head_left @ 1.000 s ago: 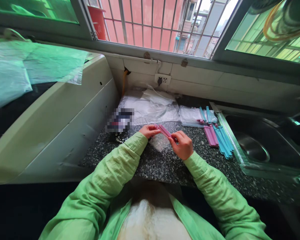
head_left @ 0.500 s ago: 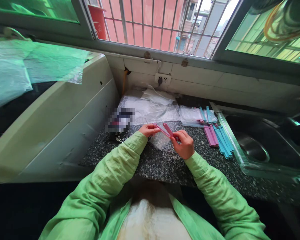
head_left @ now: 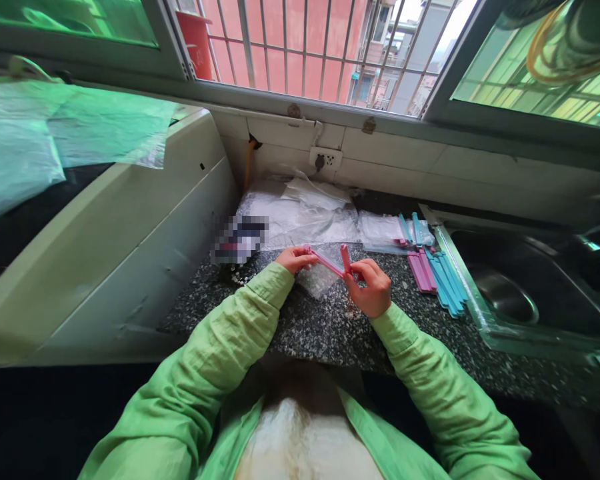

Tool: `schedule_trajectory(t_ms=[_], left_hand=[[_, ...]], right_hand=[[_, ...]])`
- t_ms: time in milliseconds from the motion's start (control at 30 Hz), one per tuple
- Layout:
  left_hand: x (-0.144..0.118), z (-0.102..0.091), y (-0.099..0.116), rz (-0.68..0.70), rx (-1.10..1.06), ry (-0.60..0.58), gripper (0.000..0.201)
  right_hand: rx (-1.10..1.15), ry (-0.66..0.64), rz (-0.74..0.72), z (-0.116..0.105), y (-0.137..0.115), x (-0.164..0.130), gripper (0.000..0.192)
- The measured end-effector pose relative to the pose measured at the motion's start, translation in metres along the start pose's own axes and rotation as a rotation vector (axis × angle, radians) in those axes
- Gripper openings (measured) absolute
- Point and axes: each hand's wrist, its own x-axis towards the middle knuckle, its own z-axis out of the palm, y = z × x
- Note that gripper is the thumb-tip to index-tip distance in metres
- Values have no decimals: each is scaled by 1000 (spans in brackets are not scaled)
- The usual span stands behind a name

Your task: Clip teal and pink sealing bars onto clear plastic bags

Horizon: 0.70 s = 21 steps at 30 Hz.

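A pink bag-sealing clip (head_left: 329, 263), hinged and opened into a V, is held above the counter between both my hands. My left hand (head_left: 296, 259) pinches the far end of its long arm. At the hinge end, my right hand (head_left: 369, 287) grips the clip, and the other arm stands up from its fingers. A clear plastic bag (head_left: 316, 283) hangs under the long arm, its upper edge close against it; whether it is clamped I cannot tell. Right of my hands lie pink clips (head_left: 421, 272) and several light-blue clips (head_left: 448, 283).
Behind my hands, a large clear plastic sheet (head_left: 300, 217) covers the speckled counter (head_left: 310, 333). Small clear bags (head_left: 380, 231) lie beside it. A metal sink (head_left: 510, 293) borders the right, and a pale appliance (head_left: 145, 220) the left. A blurred-out item (head_left: 240, 240) sits back left.
The clip's short upright arm has swung away from the long arm, so the V is wider. My right hand has turned slightly and shifted a little right; my left hand has barely moved.
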Motion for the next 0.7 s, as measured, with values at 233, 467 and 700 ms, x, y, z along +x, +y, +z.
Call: schedule_trajectory(t_ms=[233,467,700], left_hand=[[0,1,0,36,12,45,20],[-3,5,6,25,-32,84,18],[-4,3,7,30,-38,84,20]], right_hand=[[4,30,-40,0,3,0,3],[16,41,-53,0,2,0,2],[16,53,-52,-1,2,2,3]])
